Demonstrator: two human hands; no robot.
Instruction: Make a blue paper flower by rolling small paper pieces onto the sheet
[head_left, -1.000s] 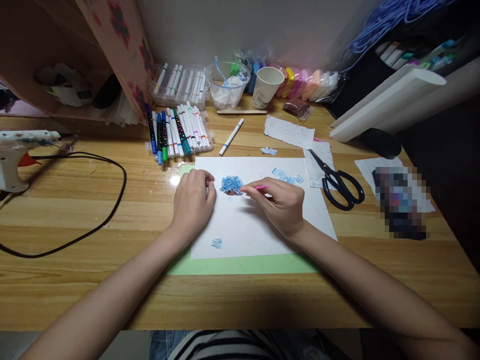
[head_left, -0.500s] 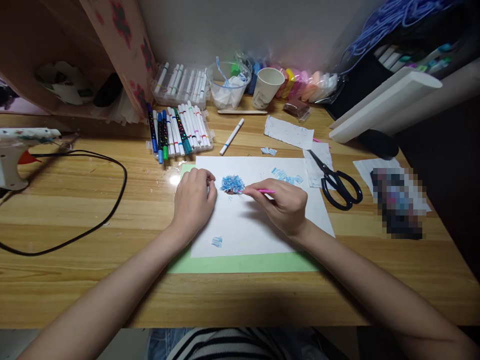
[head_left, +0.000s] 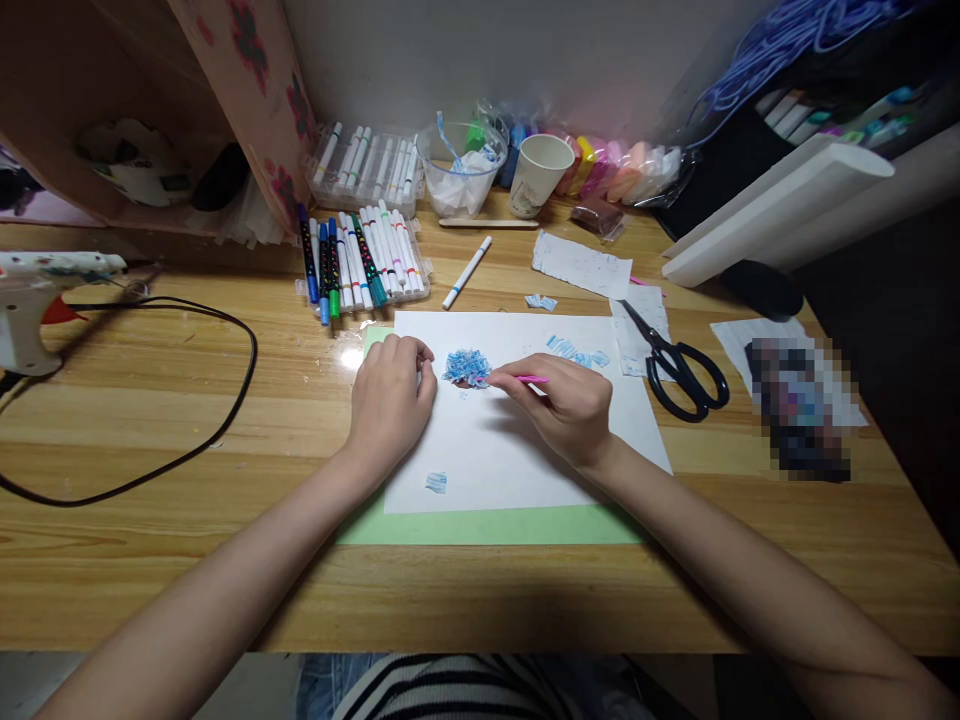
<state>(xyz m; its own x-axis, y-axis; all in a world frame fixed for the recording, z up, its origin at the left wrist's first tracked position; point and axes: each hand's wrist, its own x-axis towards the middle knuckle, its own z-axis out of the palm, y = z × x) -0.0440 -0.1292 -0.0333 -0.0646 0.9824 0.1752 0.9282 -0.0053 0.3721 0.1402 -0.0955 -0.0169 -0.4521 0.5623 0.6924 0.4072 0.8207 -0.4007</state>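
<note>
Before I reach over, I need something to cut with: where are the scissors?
In the head view, the scissors lie right of the right hand, their blades over a piece of white paper.

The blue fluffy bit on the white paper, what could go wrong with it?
The pink stick in the right hand might snag the blue fluffy bit. That hand could brush the loose blue scraps just beyond it. The left hand, lying across the edge of the white paper, might shift it.
</note>
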